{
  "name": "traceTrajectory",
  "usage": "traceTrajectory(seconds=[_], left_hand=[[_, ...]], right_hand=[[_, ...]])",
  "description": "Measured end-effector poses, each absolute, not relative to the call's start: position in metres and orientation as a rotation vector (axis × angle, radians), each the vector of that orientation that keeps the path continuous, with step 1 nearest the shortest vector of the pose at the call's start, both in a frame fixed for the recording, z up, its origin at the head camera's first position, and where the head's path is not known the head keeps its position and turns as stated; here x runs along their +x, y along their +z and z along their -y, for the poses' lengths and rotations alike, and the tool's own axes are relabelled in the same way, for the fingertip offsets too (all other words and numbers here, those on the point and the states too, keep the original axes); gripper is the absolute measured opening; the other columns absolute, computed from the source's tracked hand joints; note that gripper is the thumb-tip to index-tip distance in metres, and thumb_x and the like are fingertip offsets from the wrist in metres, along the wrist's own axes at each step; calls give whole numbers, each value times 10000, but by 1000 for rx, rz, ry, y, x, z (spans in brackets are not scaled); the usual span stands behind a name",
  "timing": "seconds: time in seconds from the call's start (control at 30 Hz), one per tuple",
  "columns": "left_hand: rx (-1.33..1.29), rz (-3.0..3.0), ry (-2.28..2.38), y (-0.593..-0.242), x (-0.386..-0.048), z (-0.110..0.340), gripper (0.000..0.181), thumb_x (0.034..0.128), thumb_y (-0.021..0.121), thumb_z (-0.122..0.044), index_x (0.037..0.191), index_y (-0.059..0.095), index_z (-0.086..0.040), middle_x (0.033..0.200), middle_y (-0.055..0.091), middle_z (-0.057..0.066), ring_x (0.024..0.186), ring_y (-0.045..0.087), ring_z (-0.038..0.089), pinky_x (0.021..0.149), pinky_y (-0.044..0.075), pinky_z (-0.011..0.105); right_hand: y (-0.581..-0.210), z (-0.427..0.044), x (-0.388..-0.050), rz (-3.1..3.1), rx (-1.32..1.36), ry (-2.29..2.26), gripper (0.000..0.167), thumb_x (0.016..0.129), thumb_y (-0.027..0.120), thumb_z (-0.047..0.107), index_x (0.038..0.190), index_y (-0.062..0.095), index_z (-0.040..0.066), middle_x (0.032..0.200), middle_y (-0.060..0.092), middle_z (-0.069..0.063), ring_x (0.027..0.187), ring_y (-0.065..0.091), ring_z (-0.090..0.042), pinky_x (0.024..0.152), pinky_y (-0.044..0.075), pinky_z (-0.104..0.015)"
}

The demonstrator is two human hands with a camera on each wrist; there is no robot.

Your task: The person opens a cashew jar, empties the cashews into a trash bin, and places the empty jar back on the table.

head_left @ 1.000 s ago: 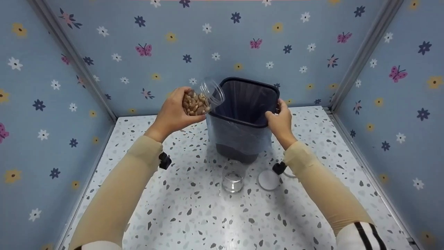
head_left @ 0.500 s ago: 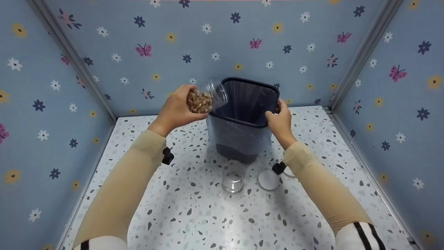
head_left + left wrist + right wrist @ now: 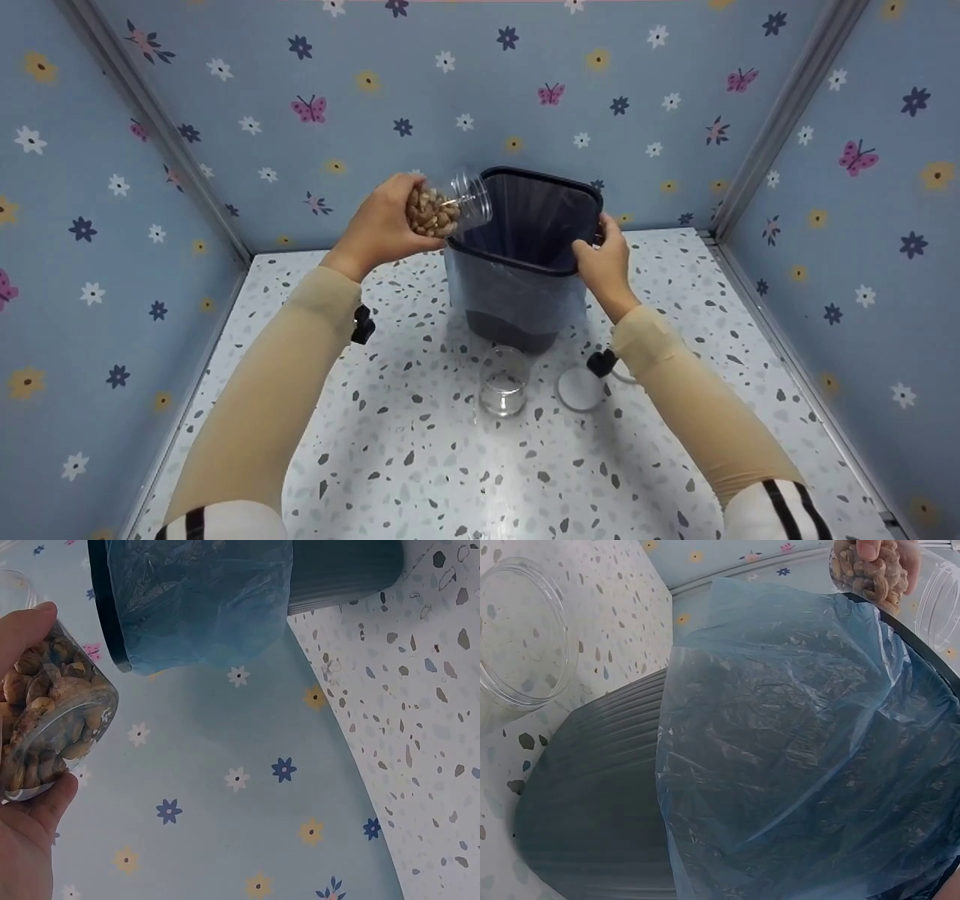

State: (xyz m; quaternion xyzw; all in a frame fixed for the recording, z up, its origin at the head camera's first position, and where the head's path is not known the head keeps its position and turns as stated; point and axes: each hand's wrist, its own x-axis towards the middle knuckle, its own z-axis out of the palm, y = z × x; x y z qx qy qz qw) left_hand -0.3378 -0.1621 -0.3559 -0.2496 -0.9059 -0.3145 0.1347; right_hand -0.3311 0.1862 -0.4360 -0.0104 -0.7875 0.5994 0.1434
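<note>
In the head view my left hand (image 3: pixel 386 223) grips a clear plastic jar (image 3: pixel 472 196) part-filled with nuts (image 3: pixel 433 213). The jar lies tilted on its side, its uncapped mouth over the left rim of a dark trash bin (image 3: pixel 491 328). A thin blue plastic bag (image 3: pixel 202 607) lines the bin and folds down over its outside. Nuts sit in the closed end of the jar, near my palm. My right hand (image 3: pixel 606 262) holds the bin's right rim, thumb on the near side; its other fingers are mostly hidden. The bin's bottom is not visible.
A second clear jar (image 3: pixel 503 394), without a lid, stands in front of the bin. A white round lid (image 3: pixel 580 389) lies to its right, and another lid (image 3: pixel 625 372) is partly hidden by my right sleeve. Flower-patterned walls enclose the speckled tabletop (image 3: pixel 405 450).
My left hand has moved slightly right and up with the jar, bringing its mouth over the bin's rim. The nuts shifted inside the jar. My right hand and the bin stay in place.
</note>
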Motion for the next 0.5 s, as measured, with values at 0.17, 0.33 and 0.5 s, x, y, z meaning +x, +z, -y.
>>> traceTrajectory(seconds=[0.17, 0.33, 0.5], left_hand=[[-720, 2660, -883, -353, -342, 160, 873, 775, 957, -240, 1505, 539, -4, 1411, 609, 182, 1255, 599, 330, 1161, 521, 493], [-717, 2691, -868, -349, -344, 158, 908, 777, 957, -223, 1541, 520, 1, 1458, 597, 185, 1291, 598, 342, 1189, 509, 488], [-731, 2717, -833, -346, -347, 156, 925, 789, 952, -222, 1564, 501, 5, 1484, 584, 200, 1311, 589, 354, 1194, 504, 493]], right_hand=[[-436, -187, -331, 2274, -31, 1711, 734, 956, 537, 44, 1658, 346, -49, 1573, 527, -299, 1435, 540, -427, 1168, 503, -519], [-435, -186, -331, 2264, -19, 1724, 722, 960, 541, 41, 1650, 353, -58, 1575, 524, -298, 1439, 541, -415, 1194, 492, -509], [-435, -186, -331, 2262, -17, 1736, 721, 964, 541, 39, 1652, 350, -57, 1578, 522, -296, 1434, 548, -398, 1198, 491, -499]])
